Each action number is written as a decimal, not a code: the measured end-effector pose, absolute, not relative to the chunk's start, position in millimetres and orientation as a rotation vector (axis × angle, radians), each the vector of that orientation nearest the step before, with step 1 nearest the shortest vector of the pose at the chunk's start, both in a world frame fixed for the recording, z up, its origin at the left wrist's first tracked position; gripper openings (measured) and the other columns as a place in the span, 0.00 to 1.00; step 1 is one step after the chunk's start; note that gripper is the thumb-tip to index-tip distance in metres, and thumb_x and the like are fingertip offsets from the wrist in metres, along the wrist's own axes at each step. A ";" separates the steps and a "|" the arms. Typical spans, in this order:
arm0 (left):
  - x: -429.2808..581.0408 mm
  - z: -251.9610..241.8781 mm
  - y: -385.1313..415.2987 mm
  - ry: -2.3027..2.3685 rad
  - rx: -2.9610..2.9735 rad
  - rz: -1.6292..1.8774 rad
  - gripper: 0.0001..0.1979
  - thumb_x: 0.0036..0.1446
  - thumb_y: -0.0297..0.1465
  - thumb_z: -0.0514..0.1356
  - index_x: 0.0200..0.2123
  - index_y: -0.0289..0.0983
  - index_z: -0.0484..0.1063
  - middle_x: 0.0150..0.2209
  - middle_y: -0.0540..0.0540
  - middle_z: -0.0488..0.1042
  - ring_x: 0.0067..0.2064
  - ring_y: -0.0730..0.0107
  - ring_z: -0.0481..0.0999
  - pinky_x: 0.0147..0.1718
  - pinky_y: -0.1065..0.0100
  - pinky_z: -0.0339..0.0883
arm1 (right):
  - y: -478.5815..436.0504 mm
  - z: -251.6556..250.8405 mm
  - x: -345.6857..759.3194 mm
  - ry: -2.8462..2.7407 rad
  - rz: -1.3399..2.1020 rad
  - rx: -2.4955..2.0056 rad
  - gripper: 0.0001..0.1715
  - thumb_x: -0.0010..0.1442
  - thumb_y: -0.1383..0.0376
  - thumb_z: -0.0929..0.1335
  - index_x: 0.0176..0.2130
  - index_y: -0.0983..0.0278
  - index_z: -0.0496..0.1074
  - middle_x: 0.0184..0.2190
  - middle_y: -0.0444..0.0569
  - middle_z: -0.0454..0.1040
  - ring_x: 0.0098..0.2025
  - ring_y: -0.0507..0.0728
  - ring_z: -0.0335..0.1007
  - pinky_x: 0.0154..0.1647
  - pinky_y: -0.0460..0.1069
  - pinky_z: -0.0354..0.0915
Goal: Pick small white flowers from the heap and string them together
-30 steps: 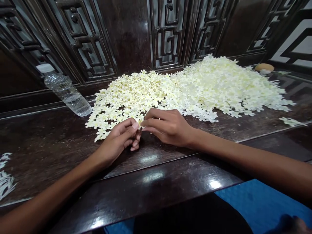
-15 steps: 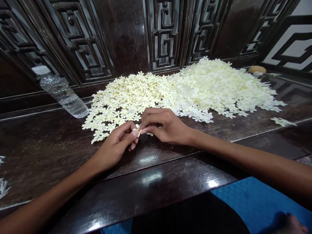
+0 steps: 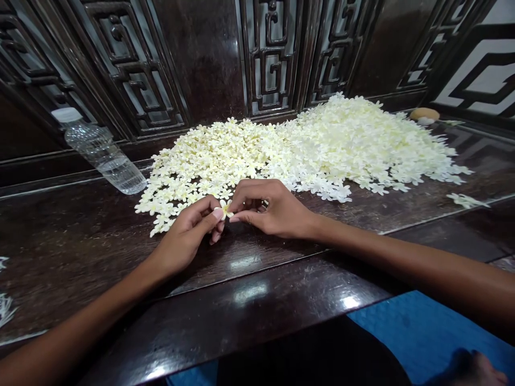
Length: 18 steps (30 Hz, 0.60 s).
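Note:
A small white five-petalled flower (image 3: 225, 209) with a yellow centre faces me between my hands, just above the dark wooden surface. My left hand (image 3: 187, 233) pinches its left side between thumb and fingers. At its right petals are the thumb and forefinger of my right hand (image 3: 273, 209), closed round the petal edge; the other fingers are curled behind. Right behind my hands spreads a layer of similar yellow-centred flowers (image 3: 217, 153). Joined to it on the right is a taller heap of whiter flower pieces (image 3: 362, 142).
A clear plastic bottle (image 3: 102, 153), partly filled, leans at the left. Carved dark wood panels (image 3: 209, 59) close off the back. A tan rounded object (image 3: 425, 114) lies at the far right, a stray white piece (image 3: 467, 201) nearer. White strands (image 3: 6, 310) show at the left edge.
The flower has turned to face me more and shifted slightly left with my left hand. My right thumb and forefinger have spread a little along its right petals.

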State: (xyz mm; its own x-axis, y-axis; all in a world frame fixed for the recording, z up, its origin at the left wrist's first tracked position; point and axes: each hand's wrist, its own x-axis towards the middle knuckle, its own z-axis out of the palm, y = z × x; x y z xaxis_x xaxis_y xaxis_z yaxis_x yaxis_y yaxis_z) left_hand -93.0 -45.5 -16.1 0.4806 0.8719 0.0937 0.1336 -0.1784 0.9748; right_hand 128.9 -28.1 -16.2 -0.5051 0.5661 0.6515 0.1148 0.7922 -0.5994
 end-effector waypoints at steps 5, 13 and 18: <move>-93.3 -17.4 -44.7 0.870 1.615 0.849 0.16 0.68 0.42 0.60 0.33 0.37 0.67 0.29 0.50 0.68 0.29 0.72 0.68 0.30 0.69 0.63 | -26.7 -19.8 128.3 -2.057 0.472 -0.448 0.01 0.65 0.70 0.73 0.39 0.67 0.78 0.35 0.49 0.78 0.37 0.52 0.72 0.37 0.48 0.67; -93.8 -17.6 -46.1 0.857 1.589 0.867 0.14 0.69 0.40 0.60 0.34 0.37 0.67 0.29 0.50 0.68 0.29 0.72 0.68 0.30 0.69 0.63 | -27.6 -21.0 127.9 -2.107 0.392 -0.475 0.02 0.67 0.70 0.71 0.40 0.67 0.77 0.36 0.50 0.77 0.37 0.53 0.70 0.36 0.49 0.64; -92.2 -14.9 -47.6 0.914 1.671 0.865 0.16 0.68 0.42 0.61 0.33 0.37 0.67 0.29 0.50 0.68 0.29 0.71 0.67 0.32 0.69 0.63 | -28.3 -15.8 127.5 -2.108 0.536 -0.551 0.03 0.65 0.72 0.71 0.38 0.67 0.78 0.35 0.49 0.78 0.37 0.54 0.71 0.39 0.49 0.66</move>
